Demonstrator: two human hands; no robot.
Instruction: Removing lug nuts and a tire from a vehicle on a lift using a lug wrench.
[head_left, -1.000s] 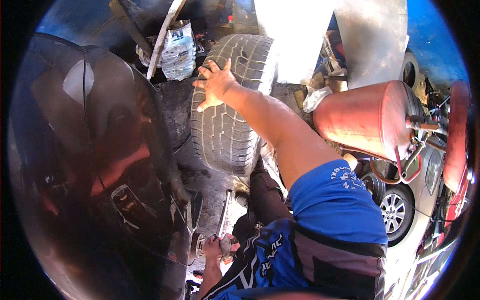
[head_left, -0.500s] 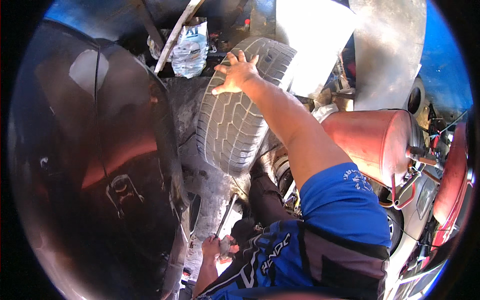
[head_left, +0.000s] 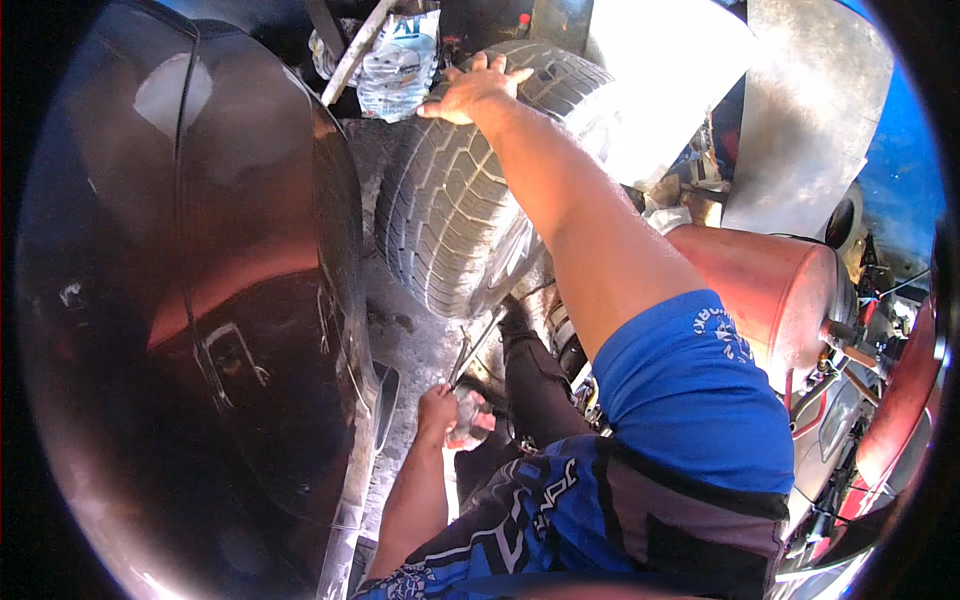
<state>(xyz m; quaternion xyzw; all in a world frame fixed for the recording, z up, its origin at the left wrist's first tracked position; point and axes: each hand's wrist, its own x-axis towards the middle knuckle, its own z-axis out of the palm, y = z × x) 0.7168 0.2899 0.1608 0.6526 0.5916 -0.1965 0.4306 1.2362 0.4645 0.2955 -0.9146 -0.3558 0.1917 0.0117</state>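
A large worn tire (head_left: 445, 210) stands on its tread in front of me, leaning, with the side of a light metal rim (head_left: 515, 243) showing at its right. My right hand (head_left: 478, 92) lies on the top of the tread, fingers spread, arm stretched out. Lower down, my left hand (head_left: 437, 410) is closed round a slim metal bar (head_left: 462, 358). The bar's far end reaches close to the bottom of the tire; whether it touches cannot be made out. A pinkish-red object (head_left: 472, 418) shows beside my left hand, its kind unclear.
A dark, glossy car body (head_left: 240, 280) fills the left side. A red tank (head_left: 750, 285) with pipes lies at the right. Behind the tire are a white plastic bag (head_left: 398, 65), a white panel (head_left: 665, 70) and a curved metal sheet (head_left: 810, 110). My leg (head_left: 535, 375) is beside the tire.
My left hand has moved forward, bringing the bar nearer to the bottom of the tire. The tire has turned slightly, showing more of its rim. My right hand remains on the tread.
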